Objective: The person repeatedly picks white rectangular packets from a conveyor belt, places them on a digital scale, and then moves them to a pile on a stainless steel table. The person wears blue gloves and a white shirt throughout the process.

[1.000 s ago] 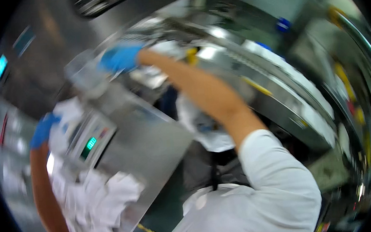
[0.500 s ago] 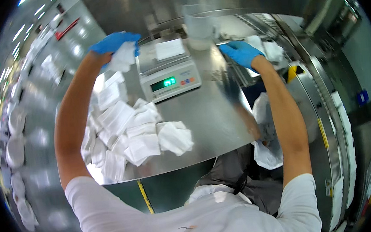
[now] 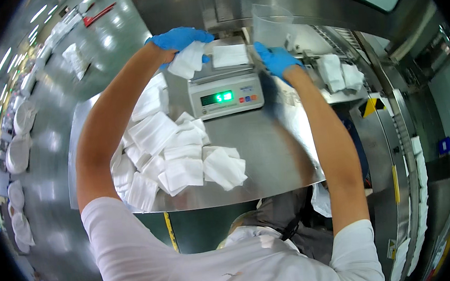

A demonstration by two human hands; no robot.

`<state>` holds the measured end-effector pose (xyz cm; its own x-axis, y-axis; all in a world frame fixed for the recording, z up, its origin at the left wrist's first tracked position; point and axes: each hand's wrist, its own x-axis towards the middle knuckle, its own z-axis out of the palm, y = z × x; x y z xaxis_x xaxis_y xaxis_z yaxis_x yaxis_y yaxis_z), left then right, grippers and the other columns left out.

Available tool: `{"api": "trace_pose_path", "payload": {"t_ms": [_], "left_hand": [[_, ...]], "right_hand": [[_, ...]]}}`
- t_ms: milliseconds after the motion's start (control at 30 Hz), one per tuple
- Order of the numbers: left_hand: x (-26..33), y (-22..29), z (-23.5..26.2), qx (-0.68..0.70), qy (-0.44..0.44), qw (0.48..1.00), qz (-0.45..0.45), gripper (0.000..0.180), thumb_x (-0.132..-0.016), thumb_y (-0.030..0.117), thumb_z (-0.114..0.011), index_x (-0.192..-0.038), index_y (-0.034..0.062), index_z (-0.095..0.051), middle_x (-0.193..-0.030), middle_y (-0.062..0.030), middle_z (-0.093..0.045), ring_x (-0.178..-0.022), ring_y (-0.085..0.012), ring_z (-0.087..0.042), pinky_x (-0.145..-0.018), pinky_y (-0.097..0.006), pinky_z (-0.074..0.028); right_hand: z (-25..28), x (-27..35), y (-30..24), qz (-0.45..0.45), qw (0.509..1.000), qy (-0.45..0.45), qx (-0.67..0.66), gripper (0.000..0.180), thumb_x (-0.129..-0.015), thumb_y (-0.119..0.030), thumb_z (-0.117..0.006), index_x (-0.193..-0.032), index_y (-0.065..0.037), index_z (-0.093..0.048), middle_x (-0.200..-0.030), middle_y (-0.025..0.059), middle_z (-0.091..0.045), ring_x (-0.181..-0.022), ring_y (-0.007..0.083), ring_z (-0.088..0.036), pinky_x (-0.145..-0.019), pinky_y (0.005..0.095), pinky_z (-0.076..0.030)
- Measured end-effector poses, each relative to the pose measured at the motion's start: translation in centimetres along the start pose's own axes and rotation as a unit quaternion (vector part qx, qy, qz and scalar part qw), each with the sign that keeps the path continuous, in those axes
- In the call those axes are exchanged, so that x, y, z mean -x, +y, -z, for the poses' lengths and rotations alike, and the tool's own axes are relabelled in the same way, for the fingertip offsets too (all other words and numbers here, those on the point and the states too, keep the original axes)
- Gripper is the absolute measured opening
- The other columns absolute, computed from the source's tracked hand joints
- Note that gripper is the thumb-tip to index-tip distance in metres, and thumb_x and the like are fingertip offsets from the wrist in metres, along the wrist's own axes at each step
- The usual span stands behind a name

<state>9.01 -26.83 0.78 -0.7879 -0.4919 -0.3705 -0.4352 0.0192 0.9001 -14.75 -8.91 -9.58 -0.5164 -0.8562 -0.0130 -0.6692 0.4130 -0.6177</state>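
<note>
steel table (image 3: 268,153): brushed, glossy. white pads (image 3: 185,167): soft matt cloth (gauze-like weave). gloves (image 3: 180,37): smooth blue rubber. beaker (image 3: 271,26): clear plastic. scale (image 3: 225,95): metal pan.

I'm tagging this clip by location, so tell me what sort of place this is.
Probably a factory packing or weighing station. Gloved hands work at a digital scale on a stainless steel table heaped with white folded pads; a conveyor line runs along the right.

Single head view, looking down steeply, close over steel table (image 3: 268,153).
</note>
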Motion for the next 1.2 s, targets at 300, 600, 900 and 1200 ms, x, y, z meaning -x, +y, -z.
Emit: {"api": "trace_pose_path", "payload": {"t_ms": [300, 600, 900, 1200], "left_hand": [[-0.9, -1.7, -8.2, 0.143, -0.073, 0.987, -0.029, 0.029, -0.094, 0.028, -0.065, -0.119, 0.0128, -0.065, -0.111, -0.0047, -0.067, -0.092, -0.0181, -0.066, -0.083, -0.035, -0.056], [7.0, 2.9, -26.7, 0.126, -0.29, 0.949, -0.003, 0.046, -0.097, 0.033, -0.062, -0.131, 0.0022, -0.061, -0.112, -0.0119, -0.07, -0.088, -0.0228, -0.07, -0.077, -0.038, -0.06], [6.2, 3.5, -40.8, 0.23, -0.396, 0.88, 0.126, 0.051, -0.099, 0.042, -0.059, -0.127, -0.0004, -0.061, -0.108, -0.0125, -0.07, -0.096, -0.0242, -0.07, -0.087, -0.04, -0.059], [7.8, 2.8, -49.0, 0.277, -0.366, 0.876, 0.147, 0.044, -0.103, 0.045, -0.053, -0.12, 0.004, -0.057, -0.106, -0.014, -0.069, -0.096, -0.0309, -0.07, -0.088, -0.048, -0.058]], "right_hand": [[-0.6, 3.0, 0.9, -0.061, 0.976, 0.158, -0.139, 0.053, -0.085, -0.047, -0.064, -0.115, -0.004, -0.073, -0.12, 0.0228, -0.069, -0.112, 0.0375, -0.065, -0.1, 0.0465, -0.049], [23.4, 30.5, 28.3, -0.162, 0.854, 0.442, -0.223, 0.029, -0.089, -0.022, -0.075, -0.11, -0.002, -0.076, -0.099, 0.0095, -0.076, -0.084, 0.0179, -0.068, -0.081, 0.0331, -0.055], [27.8, 45.3, 34.4, -0.472, 0.768, 0.359, 0.242, 0.041, -0.094, -0.037, -0.057, -0.116, -0.005, -0.069, -0.116, 0.0232, -0.07, -0.106, 0.0413, -0.068, -0.09, 0.0482, -0.054], [15.3, 47.2, 10.3, 0.037, 0.965, 0.261, -0.009, 0.061, -0.086, -0.026, -0.081, -0.139, -0.006, -0.058, -0.141, 0.0121, -0.057, -0.125, 0.0257, -0.058, -0.102, 0.0369, -0.048]]}}
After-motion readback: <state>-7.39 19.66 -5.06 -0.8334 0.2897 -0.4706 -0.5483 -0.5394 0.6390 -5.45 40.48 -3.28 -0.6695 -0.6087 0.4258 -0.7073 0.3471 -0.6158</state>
